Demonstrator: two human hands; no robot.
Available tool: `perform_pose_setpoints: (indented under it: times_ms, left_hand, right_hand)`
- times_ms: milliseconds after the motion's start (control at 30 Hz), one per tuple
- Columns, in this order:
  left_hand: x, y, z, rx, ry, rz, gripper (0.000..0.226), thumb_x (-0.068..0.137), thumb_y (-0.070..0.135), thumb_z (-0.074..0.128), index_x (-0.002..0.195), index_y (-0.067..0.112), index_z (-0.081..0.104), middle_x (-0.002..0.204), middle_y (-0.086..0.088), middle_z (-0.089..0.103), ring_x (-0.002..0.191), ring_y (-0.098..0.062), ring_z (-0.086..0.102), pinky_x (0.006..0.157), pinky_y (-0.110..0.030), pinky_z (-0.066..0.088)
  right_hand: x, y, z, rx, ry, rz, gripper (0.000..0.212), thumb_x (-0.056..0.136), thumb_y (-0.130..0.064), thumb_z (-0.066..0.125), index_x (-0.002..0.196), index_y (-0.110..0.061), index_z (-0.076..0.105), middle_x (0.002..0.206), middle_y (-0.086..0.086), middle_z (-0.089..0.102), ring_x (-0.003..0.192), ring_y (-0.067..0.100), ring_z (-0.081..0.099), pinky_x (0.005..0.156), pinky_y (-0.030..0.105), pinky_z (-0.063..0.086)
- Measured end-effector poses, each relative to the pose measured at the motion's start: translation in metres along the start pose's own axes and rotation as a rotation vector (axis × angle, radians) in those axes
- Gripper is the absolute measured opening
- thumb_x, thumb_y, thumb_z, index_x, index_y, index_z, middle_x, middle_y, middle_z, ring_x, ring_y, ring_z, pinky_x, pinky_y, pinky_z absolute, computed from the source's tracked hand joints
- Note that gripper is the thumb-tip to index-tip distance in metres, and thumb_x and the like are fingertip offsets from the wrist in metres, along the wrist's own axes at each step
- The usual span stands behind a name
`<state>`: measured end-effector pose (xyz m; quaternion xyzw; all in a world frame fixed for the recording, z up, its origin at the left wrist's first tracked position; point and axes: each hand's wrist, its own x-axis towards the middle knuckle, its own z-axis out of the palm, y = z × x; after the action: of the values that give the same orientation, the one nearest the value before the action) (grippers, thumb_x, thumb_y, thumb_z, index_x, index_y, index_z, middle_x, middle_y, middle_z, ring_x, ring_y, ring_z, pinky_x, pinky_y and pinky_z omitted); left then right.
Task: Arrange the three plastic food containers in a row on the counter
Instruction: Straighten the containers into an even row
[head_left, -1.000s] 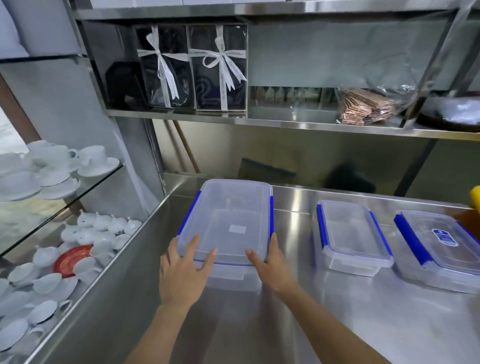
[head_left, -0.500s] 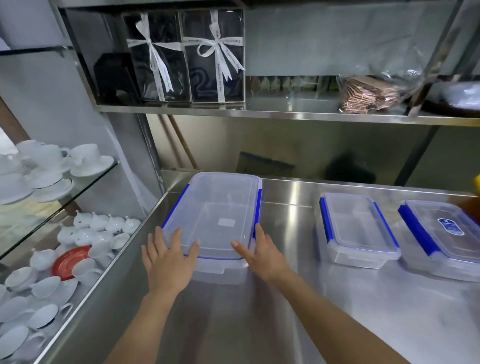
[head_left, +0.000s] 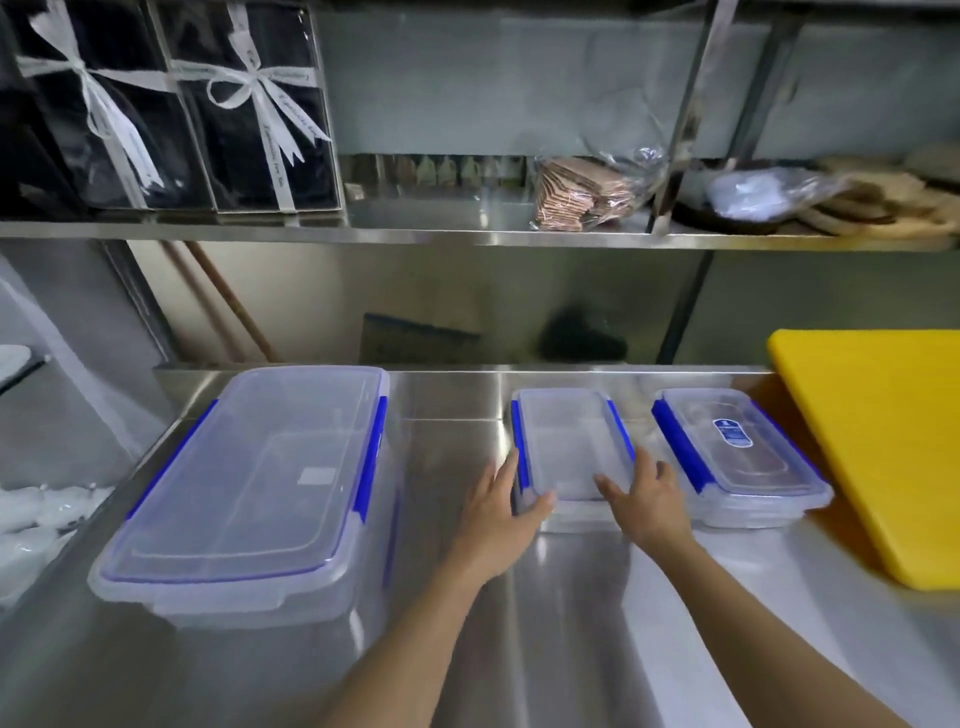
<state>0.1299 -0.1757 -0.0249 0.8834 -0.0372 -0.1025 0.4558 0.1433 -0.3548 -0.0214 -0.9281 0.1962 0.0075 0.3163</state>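
Three clear plastic containers with blue clips stand on the steel counter (head_left: 467, 623). The large container (head_left: 260, 478) sits at the left, free of my hands. The small middle container (head_left: 566, 441) is held at its near end. My left hand (head_left: 501, 514) grips its near left corner and my right hand (head_left: 647, 506) presses on its near right corner. A third container (head_left: 727, 447), with a blue label on its lid, lies just to the right, close to my right hand.
A yellow cutting board (head_left: 883, 441) leans at the right beside the third container. A steel shelf (head_left: 467, 236) above holds two ribboned gift boxes (head_left: 171, 109) and a bag of brown wafers (head_left: 582, 192). White crockery (head_left: 31, 514) shows at the far left.
Both hands left the large container and moved right onto the middle container. The view has swung right, so the cutting board is now in sight.
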Motion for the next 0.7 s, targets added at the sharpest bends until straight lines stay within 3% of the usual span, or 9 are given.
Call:
perform_pose_setpoints:
  times_ms: [100,233,467,700]
  left_hand:
    - [0.013,0.002,0.029,0.007,-0.074,-0.070,0.074,0.082,0.062,0.046,0.143,0.041,0.010,0.158,-0.003,-0.003,0.144,-0.021,0.001,0.114,-0.042,0.008]
    - [0.018,-0.005,0.045,0.125,-0.005,-0.091,0.074,0.081,0.064,0.045,0.143,0.039,0.015,0.158,-0.002,-0.007,0.143,-0.024,0.007,0.114,-0.042,0.010]
    - [0.011,-0.033,0.030,0.182,0.162,-0.048,0.068,0.082,0.060,0.046,0.141,0.040,0.018,0.157,0.000,0.002,0.141,-0.024,0.013,0.113,-0.040,0.016]
    - [0.008,-0.039,0.018,0.305,0.100,-0.081,0.075,0.080,0.067,0.042,0.140,0.046,0.003,0.157,0.005,-0.008,0.143,-0.023,0.008,0.115,-0.044,0.009]
  right_hand:
    - [0.006,0.014,0.005,0.136,-0.058,0.023,0.074,0.086,-0.041,0.055,0.143,-0.016,0.016,0.143,0.021,0.034,0.129,0.038,0.038,0.107,0.049,0.035]
    - [0.005,0.013,0.021,0.201,-0.052,-0.030,0.064,0.087,-0.041,0.053,0.137,-0.012,0.026,0.128,0.023,0.048,0.112,0.038,0.054,0.089,0.040,0.043]
    - [0.000,-0.002,0.044,0.134,-0.064,-0.146,0.065,0.088,-0.048,0.047,0.138,-0.014,0.023,0.124,0.017,0.047,0.103,0.033,0.057,0.082,0.040,0.048]
    - [-0.002,-0.008,0.054,0.029,-0.088,-0.141,0.072,0.090,-0.051,0.038,0.143,-0.014,0.008,0.131,0.015,0.040,0.104,0.031,0.057,0.079,0.041,0.051]
